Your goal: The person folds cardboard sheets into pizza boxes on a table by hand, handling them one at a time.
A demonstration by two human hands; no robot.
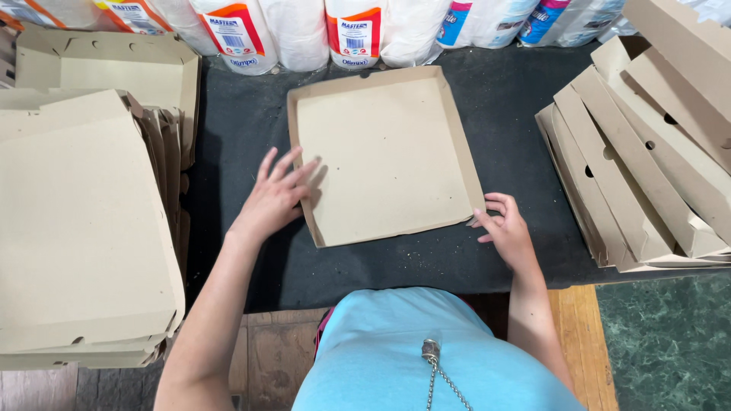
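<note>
I see a shallow brown cardboard box tray [384, 152] lying open side up in the middle of a dark table mat [510, 99]. My left hand [276, 196] rests fingers spread on its left wall. My right hand [504, 228], fingers curled, pinches its near right corner. Stacks of folded boxes [84, 228] sit at left, flat box blanks [647, 167] at right, paper roll packs [304, 30] behind.

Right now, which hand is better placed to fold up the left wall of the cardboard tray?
Probably the left hand: its fingers lie across the left edge of the cardboard tray. The right hand is at the opposite near corner.
</note>
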